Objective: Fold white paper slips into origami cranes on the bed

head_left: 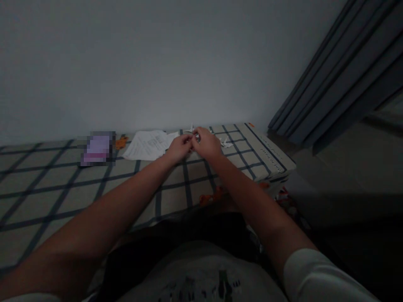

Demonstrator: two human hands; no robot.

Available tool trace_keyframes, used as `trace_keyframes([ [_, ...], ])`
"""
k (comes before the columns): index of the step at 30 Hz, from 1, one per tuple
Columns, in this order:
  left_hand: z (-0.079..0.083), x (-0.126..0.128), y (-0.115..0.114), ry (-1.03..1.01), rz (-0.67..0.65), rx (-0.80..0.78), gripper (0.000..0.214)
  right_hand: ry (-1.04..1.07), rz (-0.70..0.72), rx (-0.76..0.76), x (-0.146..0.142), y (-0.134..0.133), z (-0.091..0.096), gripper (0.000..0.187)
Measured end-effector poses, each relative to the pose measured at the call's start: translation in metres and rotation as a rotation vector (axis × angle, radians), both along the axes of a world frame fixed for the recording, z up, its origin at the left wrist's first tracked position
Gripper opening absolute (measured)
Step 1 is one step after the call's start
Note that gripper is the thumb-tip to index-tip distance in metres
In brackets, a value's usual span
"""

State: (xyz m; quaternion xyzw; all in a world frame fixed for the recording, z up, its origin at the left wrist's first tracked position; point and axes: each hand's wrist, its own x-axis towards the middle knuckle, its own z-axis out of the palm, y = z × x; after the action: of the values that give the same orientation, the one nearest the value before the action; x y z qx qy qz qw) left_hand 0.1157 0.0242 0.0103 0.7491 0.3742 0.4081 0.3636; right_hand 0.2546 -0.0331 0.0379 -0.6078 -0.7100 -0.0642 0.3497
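My left hand (180, 148) and my right hand (208, 143) meet over the far part of a checked cloth (201, 173), fingers bent and fingertips pinched together. Something small and pale shows between them, but its kind is too dim and covered to make out. Small white scraps (226, 143) lie just right of my right hand, and another white piece (192, 127) pokes up behind the fingers. Printed white sheets (147, 144) lie flat just left of my left hand.
A purple, pixelated rectangular object (97, 147) lies at the left beside an orange patch (121, 142). A pale wall (176, 63) rises behind the cloth-covered surface. Grey curtains (327, 79) hang at the right, beyond the surface's right edge (291, 165).
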Motion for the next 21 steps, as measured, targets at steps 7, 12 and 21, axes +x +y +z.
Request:
trace_keyframes([
  [7,0.001,-0.096,0.025,0.108,0.378,0.203,0.027,-0.168,0.302,-0.073,-0.08,0.054,-0.009,0.029],
  [12,-0.021,-0.13,0.043,0.078,0.484,0.141,0.03,-0.344,0.629,-0.147,-0.092,0.093,-0.03,0.038],
  [21,-0.037,-0.13,0.043,0.039,0.408,0.134,0.027,-0.266,0.786,-0.186,-0.081,0.105,-0.057,0.051],
])
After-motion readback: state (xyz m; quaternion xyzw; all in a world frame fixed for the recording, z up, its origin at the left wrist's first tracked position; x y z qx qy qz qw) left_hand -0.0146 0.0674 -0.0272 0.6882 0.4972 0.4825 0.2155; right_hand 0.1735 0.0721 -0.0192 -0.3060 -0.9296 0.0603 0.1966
